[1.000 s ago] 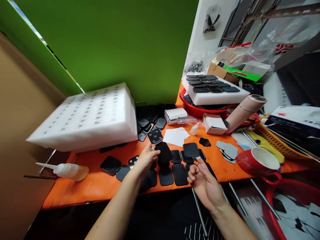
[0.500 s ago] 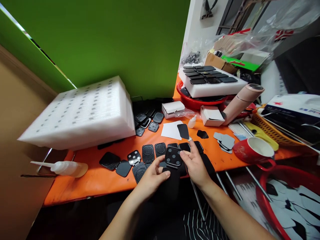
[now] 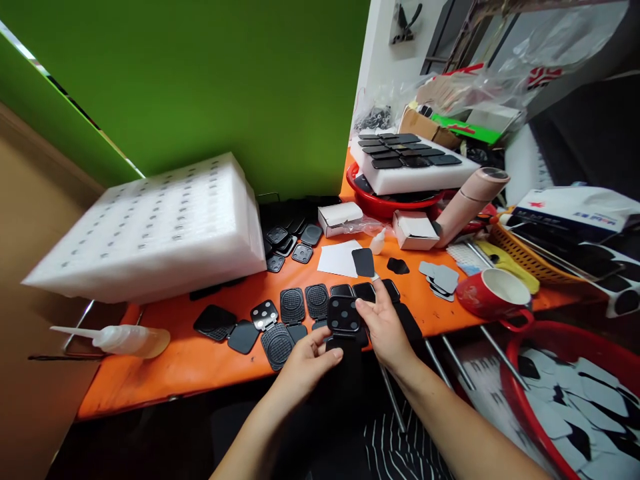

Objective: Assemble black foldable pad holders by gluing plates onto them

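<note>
Between my hands is a black hinged square case (image 3: 343,313) with several grey round dots on its raised half. My left hand (image 3: 311,360) is closed on its lower left edge, while the right thumb presses its right side. The lower half blends into the dark clothing behind it. From my right hand (image 3: 387,330) the index finger points up, its tip wrapped in white. A thin dark rounded-square piece (image 3: 363,263) meets that fingertip, overlapping the white paper (image 3: 336,259) in view. More open black cases (image 3: 279,345) with textured circles lie left of my hands.
At left are a white foam block (image 3: 150,233) and a squeeze bottle (image 3: 133,340). Right are a small dropper bottle (image 3: 377,241), grey pieces (image 3: 439,280), a red mug (image 3: 483,297), a pink flask (image 3: 473,203) and a red basin (image 3: 515,400) below the orange tabletop (image 3: 210,370).
The view has swung slightly to the right, so most things sit further left. The thin dark piece at my right fingertip has turned a little. My grip on the case looks the same.
</note>
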